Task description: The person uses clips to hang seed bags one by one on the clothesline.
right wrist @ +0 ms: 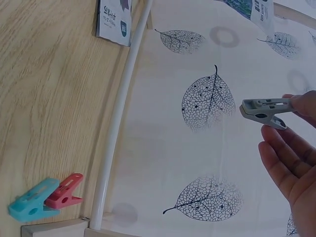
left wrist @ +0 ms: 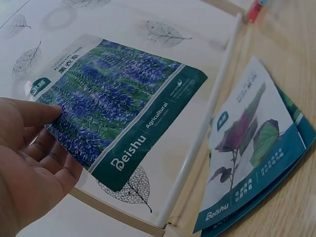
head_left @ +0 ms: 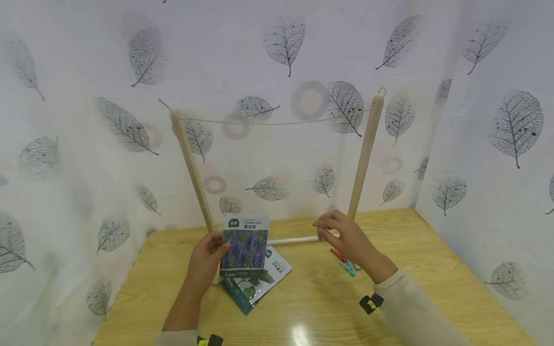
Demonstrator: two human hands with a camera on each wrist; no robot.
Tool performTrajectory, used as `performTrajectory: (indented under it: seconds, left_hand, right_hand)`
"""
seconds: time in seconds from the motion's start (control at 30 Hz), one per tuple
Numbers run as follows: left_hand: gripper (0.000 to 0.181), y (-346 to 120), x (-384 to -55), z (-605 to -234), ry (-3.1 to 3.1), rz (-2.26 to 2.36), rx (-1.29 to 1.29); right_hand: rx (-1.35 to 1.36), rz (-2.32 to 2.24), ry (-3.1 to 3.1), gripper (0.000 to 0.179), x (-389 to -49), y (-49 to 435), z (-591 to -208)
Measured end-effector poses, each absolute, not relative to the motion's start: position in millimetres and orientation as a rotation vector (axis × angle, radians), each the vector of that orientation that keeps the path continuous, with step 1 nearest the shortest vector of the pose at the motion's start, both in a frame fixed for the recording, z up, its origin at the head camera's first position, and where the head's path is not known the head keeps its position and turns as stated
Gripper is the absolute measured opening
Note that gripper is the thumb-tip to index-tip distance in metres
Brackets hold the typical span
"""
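My left hand (head_left: 207,259) pinches a seed packet (head_left: 244,247) by its left edge; purple flowers and a green band with "Beishu" show in the left wrist view. The packet is raised above the table. Below it lie other seed packets (left wrist: 247,148), overlapping, the top one picturing a plant with purple and green leaves. My right hand (head_left: 348,238) pinches a grey clothespin (right wrist: 266,111) by its handles, between thumb and fingers, near the right post. Beneath that hand a red clothespin (right wrist: 65,191) and a blue clothespin (right wrist: 34,201) lie together on the table.
A thin string (head_left: 277,124) runs between the tops of a left wooden post (head_left: 192,168) and a right wooden post (head_left: 365,154). A white rod (right wrist: 116,123) joins them low down. Leaf-printed sheeting (head_left: 277,62) hangs behind the wooden table (head_left: 329,307).
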State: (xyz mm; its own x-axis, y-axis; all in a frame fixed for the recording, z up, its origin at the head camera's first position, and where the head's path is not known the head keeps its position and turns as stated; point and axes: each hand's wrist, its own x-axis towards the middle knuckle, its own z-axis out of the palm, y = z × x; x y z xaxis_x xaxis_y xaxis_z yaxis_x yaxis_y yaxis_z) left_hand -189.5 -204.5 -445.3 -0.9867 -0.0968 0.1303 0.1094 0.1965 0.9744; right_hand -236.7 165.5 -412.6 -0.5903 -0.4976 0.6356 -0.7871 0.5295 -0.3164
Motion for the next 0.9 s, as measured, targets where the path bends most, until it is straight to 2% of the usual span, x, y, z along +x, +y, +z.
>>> performTrajectory:
  seconds: [0.9]
  left_hand:
    - [0.03,-210,-187,-433,-2.298,-1.859,0.032]
  right_hand:
    - [1.146,0.702,-2.18,0.021,-243,161,-368]
